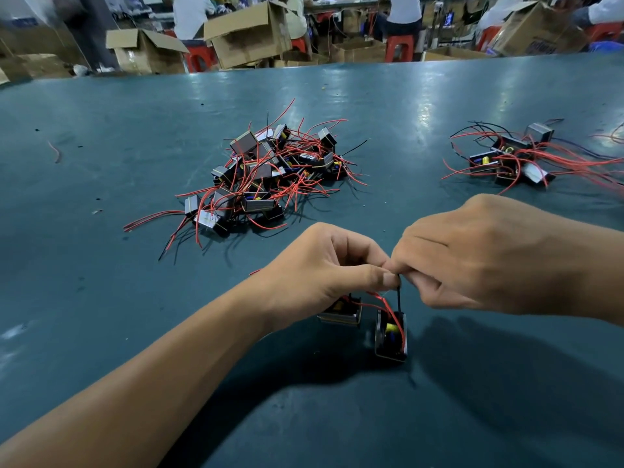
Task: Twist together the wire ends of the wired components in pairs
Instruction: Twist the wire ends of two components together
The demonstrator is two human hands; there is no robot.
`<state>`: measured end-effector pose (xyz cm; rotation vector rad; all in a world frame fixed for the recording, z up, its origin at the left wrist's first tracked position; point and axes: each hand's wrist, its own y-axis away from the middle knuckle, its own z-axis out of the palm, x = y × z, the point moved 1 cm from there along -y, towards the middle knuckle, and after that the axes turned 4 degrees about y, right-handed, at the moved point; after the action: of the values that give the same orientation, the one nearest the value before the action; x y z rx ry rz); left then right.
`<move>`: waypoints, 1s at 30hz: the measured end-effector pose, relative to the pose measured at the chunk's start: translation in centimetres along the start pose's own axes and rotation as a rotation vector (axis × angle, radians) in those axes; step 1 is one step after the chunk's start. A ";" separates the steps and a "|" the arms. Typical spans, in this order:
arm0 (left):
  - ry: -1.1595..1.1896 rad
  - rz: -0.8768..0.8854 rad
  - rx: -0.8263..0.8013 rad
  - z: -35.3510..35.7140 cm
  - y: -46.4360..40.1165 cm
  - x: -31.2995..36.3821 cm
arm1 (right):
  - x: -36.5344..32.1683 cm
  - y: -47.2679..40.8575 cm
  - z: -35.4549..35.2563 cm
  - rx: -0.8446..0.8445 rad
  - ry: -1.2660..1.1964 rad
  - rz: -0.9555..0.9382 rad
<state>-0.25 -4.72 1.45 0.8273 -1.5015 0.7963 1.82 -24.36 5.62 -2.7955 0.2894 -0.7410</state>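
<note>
My left hand (324, 265) and my right hand (472, 255) meet fingertip to fingertip above the green table (101, 298), both pinching the wire ends (399, 292) of two small black boxed components. One component (391, 336) hangs or stands just below the pinch, with a black wire and a red wire rising from it. The other component (341, 312) lies partly hidden under my left palm. The wire tips themselves are hidden between my fingers.
A pile of loose components with red and black wires (266, 170) lies in the middle of the table. A smaller group (513, 157) sits at the right with long red wires trailing off. A stray red wire scrap (55, 152) lies far left. Cardboard boxes (246, 32) and seated people are behind.
</note>
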 end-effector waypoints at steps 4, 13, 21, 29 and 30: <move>0.000 0.005 0.002 0.1 -0.1 -0.1 | 0.2 0.1 -0.1 -0.026 -0.019 -0.018; 0.009 0.006 -0.012 -0.1 0.0 -0.3 | 0.0 -0.2 -0.3 -0.033 0.044 -0.081; 0.011 0.018 -0.003 0.0 -0.1 -0.4 | -0.3 -1.0 -1.1 -0.143 -0.097 0.020; -0.022 0.028 0.069 0.2 -0.2 -0.4 | 0.3 -1.8 -1.6 -0.405 -0.594 0.528; -0.027 0.034 0.076 0.2 -0.1 -0.4 | 0.3 -2.0 -1.7 -0.408 -0.637 0.569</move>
<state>-0.25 -4.95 1.07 0.8743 -1.5201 0.8745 1.47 -22.83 7.71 -2.8719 1.1296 0.3711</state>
